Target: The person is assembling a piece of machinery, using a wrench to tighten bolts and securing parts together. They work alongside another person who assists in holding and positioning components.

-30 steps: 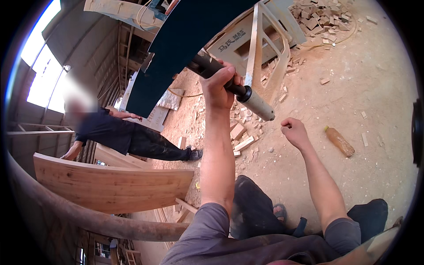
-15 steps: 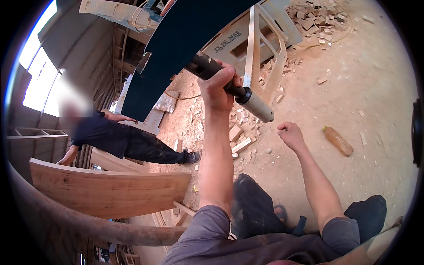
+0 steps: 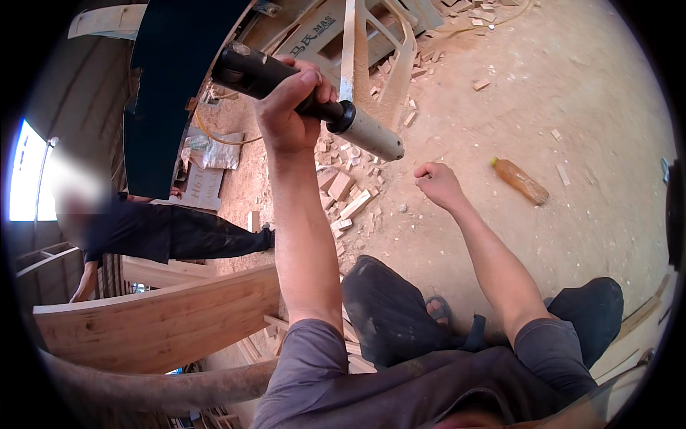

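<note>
Power tool, black grip and grey barrel, sits upper centre of the frame, left hand wrapped tight around it against the dark blue panel. Right hand hangs lower right of it, curled into an empty loose fist. Wood offcuts litter the sandy floor between.

- One power tool
- One bottle, right
- One curved plank, near left
- One other person, left
- Many wood scraps, far
</note>
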Available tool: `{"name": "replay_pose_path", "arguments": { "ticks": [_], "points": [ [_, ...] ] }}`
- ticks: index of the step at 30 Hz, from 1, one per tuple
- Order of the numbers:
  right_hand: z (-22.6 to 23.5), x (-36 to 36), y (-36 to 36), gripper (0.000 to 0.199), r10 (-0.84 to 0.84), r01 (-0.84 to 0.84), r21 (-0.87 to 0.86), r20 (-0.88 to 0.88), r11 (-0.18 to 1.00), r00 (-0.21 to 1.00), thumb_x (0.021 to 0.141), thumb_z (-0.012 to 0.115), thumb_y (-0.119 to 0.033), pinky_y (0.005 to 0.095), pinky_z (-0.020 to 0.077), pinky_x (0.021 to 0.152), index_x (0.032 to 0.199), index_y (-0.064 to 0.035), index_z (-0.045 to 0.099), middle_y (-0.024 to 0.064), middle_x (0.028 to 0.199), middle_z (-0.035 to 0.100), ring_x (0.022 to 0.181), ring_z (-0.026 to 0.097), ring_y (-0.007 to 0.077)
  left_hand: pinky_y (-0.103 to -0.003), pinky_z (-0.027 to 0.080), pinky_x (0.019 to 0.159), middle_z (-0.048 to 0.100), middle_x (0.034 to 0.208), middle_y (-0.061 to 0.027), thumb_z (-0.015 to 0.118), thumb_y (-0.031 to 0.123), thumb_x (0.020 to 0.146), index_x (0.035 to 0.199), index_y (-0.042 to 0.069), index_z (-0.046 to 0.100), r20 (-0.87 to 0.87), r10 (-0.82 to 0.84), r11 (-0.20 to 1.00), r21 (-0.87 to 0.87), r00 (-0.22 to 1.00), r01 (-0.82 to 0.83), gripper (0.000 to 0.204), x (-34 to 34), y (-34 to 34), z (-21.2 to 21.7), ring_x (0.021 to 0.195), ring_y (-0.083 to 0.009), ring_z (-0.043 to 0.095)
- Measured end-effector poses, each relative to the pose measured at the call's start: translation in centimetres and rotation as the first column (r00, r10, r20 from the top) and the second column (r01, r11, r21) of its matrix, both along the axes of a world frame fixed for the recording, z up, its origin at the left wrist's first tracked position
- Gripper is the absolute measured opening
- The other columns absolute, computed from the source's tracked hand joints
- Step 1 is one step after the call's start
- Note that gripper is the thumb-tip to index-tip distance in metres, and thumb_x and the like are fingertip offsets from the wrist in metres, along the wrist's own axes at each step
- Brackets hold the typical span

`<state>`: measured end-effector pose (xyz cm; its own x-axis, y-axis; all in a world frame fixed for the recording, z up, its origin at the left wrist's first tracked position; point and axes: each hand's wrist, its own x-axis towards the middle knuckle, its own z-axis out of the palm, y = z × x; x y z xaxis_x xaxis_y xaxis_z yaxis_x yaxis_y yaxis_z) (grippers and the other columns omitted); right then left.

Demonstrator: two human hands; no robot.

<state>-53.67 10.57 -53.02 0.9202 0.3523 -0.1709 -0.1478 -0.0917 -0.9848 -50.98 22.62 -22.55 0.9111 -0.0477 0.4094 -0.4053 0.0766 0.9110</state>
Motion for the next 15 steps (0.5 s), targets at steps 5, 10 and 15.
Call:
{"name": "replay_pose_path", "arguments": {
  "ticks": [5,10,15],
  "points": [
    [-0.3,0.1,0.4,0.024,0.001,-0.001,-0.001,0.0,1.0,1.0,0.08,0.061,-0.013,0.036,0.0545,0.08,0.098,-0.0037,0.075,0.015,0.092,0.075,0.088,0.072,0.0258,-0.043,0.052,0.064,0.063,0.078,-0.0131,0.073,0.0,0.075,0.109,0.006,0.057,-0.009,-0.089,0.992,-0.09,0.996,0.088,0.038,0.1,0.1,0.3,0.062,-0.0247,0.06],
    [-0.4,0.3,0.7,0.023,0.003,-0.003,-0.006,0.004,1.0,1.0,0.081,0.061,-0.014,0.0364,0.0546,0.082,0.096,-0.0045,0.075,0.0151,0.094,0.075,0.091,0.072,0.0268,-0.042,0.051,0.068,0.062,0.081,-0.011,0.073,0.006,0.081,0.104,0.007,0.058,-0.011,0.25,0.967,-0.048,0.968,-0.251,0.027,-0.2,-1.4,-0.1,0.067,-0.0238,0.06],
    [-0.4,0.2,0.1,0.024,-0.017,0.017,-0.016,0.016,1.0,1.0,0.081,0.06,-0.014,0.037,0.0549,0.082,0.097,-0.0054,0.075,0.0147,0.095,0.075,0.091,0.072,0.0279,-0.045,0.054,0.075,0.063,0.081,-0.0113,0.073,0.006,0.082,0.101,0.005,0.059,0.053,0.36,0.931,0.043,0.931,-0.362,0.023,-0.3,-2.3,0.6,0.07,-0.0269,0.063]
  ]
}}
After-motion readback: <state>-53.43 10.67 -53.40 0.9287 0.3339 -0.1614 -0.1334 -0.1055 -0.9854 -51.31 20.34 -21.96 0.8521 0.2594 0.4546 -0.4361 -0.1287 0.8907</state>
